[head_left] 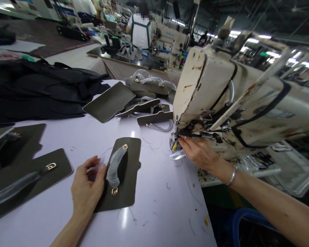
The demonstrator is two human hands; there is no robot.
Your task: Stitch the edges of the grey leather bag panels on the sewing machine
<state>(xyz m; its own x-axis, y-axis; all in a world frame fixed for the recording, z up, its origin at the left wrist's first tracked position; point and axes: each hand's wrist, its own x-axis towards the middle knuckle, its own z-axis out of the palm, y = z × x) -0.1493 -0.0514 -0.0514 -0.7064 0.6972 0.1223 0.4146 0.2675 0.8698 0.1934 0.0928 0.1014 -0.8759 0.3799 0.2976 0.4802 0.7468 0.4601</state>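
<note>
From where I stand, the head camera's view looks down a white table (157, 209) with a sewing machine (216, 96) tipped in from the right. The left hand (87, 185) sits on the table, fingers loosely curled and narrow, with nothing visibly gripped. It lies just beside an olive panel (132, 171) whose handle (115, 168), wrapped in clear plastic, arcs between two gold fittings (125, 146). The right hand (199, 152) reaches under the machine's head, its fingertips (181, 141) up among the dark parts around the presser foot. Whether they pinch anything there, I can't tell. A shiny plastic scrap (177, 155) sticks out just below them.

As things lie, several pieces already carry their hardware: two more panels (33, 185) with buckles and wrapped straps sit at the table's left. Beyond them is a plain panel (108, 102) showing no fitting, and a jumbled heap of pieces (146, 103) lies near the machine. A pile of black material (36, 89) covers the far left, so plenty remains unworked. Loose threads (190, 195) litter the tabletop. Farther off, a co-worker (140, 32) stands by a second sewing machine (168, 44).
</note>
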